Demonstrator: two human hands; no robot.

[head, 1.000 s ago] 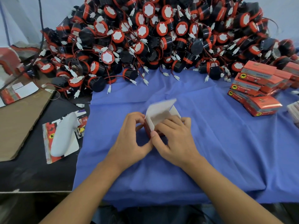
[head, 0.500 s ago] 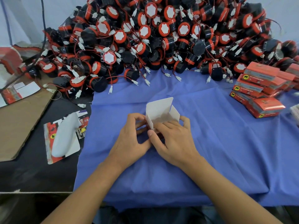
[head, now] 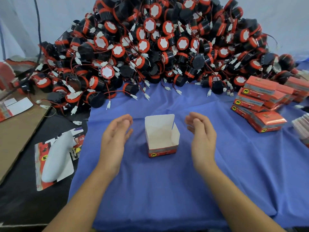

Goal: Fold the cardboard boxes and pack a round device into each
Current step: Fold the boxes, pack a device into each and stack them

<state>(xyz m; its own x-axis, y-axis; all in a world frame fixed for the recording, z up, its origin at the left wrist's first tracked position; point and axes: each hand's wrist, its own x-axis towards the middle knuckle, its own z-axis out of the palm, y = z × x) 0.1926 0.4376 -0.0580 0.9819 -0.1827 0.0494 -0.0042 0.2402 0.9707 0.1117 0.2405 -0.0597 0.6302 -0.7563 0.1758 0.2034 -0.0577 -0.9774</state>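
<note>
Box [head: 161, 141] upright, lid up, mid-cloth [head: 234, 164]; left hand [head: 115, 139] & right hand [head: 202, 138] flank it, fingers relaxed, not touching.

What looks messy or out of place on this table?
Nothing looks broken. The heap of round devices is a tangled jumble, and at the left it spills off the blue cloth onto the black surface. The open box stands upright, empty.
</note>
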